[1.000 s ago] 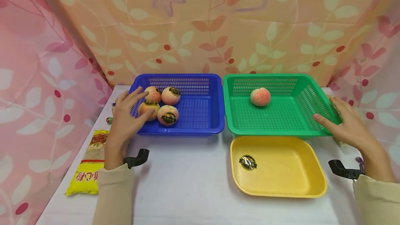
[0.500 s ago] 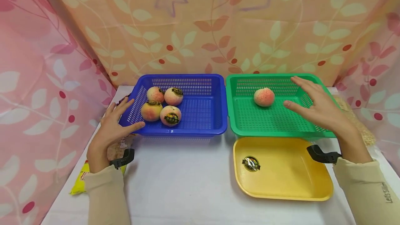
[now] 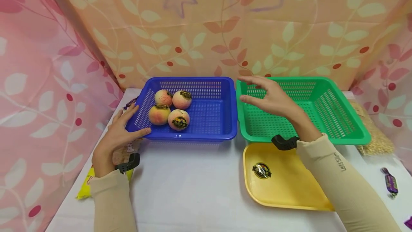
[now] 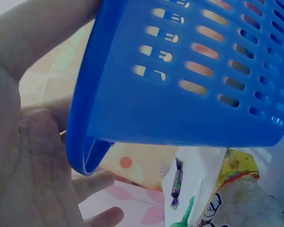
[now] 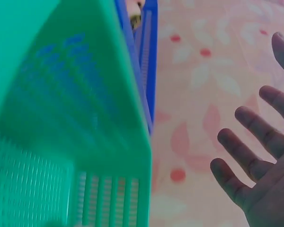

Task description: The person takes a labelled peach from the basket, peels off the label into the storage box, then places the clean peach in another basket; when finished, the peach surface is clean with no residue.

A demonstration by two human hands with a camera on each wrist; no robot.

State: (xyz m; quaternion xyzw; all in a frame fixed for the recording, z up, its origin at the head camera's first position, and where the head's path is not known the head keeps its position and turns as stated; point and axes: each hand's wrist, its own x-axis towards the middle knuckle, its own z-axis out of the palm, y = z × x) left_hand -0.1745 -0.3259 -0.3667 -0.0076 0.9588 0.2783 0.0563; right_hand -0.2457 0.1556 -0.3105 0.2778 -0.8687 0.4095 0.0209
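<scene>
My left hand (image 3: pixel 117 133) is at the left side of the blue basket (image 3: pixel 193 136), thumb over the front-left rim and fingers spread along the outer side. In the left wrist view its straight fingers (image 4: pixel 94 184) show beside the basket's rim (image 4: pixel 80 137). Several peaches (image 3: pixel 159 114) with dark stickers sit together in the basket's left half. My right hand (image 3: pixel 270 97) hovers over the left part of the green basket (image 3: pixel 341 117), holding nothing. Its fingers (image 5: pixel 234 151) are spread in the right wrist view. The peach in the green basket is hidden behind this hand.
A yellow tray (image 3: pixel 270 192) with a sticker (image 3: pixel 261 170) lies before the green basket, partly under my right forearm. Bagged grains (image 3: pixel 374 135) and a purple wrapped candy (image 3: pixel 391 182) lie at right. A yellow food packet (image 3: pixel 86 185) and another candy (image 3: pixel 130 103) lie at left.
My right hand has swept left from the green basket's right side to its left side, covering the peach. The left hand has drawn back from over the peaches to the blue basket's left rim.
</scene>
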